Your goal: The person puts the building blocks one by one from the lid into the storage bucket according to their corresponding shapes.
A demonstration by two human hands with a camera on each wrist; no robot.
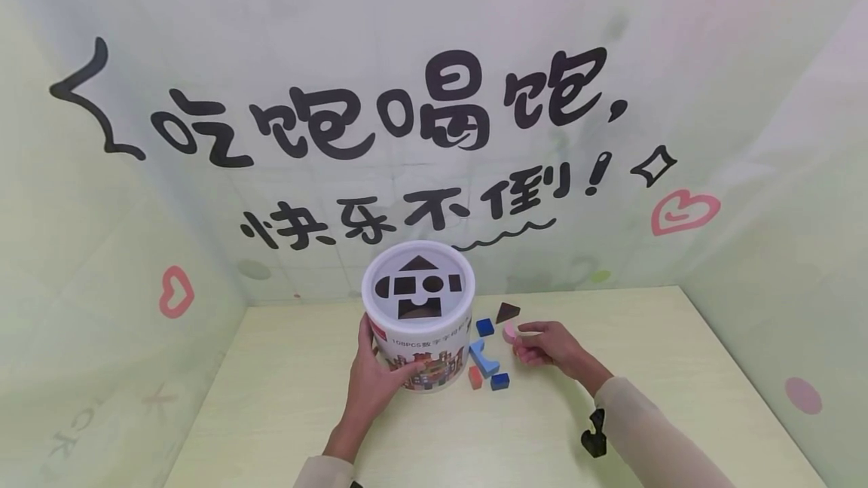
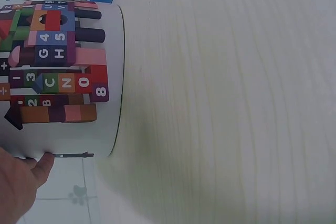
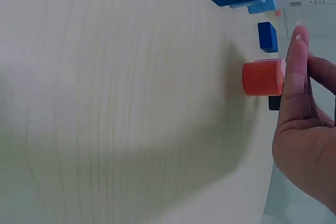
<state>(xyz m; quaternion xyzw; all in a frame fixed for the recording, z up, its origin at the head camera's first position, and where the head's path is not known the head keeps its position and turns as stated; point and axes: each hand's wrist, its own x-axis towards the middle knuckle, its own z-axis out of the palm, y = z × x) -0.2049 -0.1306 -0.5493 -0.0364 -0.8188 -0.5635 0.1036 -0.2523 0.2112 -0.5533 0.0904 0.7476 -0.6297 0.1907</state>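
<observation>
A white round bucket (image 1: 419, 315) with a shape-cutout lid stands on the pale table (image 1: 285, 398). My left hand (image 1: 380, 376) grips its near side, thumb on the left and fingers across the printed front. In the left wrist view the bucket (image 2: 63, 77) fills the left side, with the left hand (image 2: 21, 187) at its lower edge. My right hand (image 1: 536, 343) pinches a pink-ended red cylinder (image 1: 510, 332) just right of the bucket. In the right wrist view the cylinder (image 3: 261, 77) lies against the fingertips of the right hand (image 3: 299, 66); the thumb is hidden.
Loose blocks lie between the bucket and my right hand: a blue cube (image 1: 484, 327), a dark triangle (image 1: 506, 312), a light blue arch piece (image 1: 483, 357), a red block (image 1: 475, 377) and a dark blue block (image 1: 499, 381). Printed backdrop walls enclose the table on three sides.
</observation>
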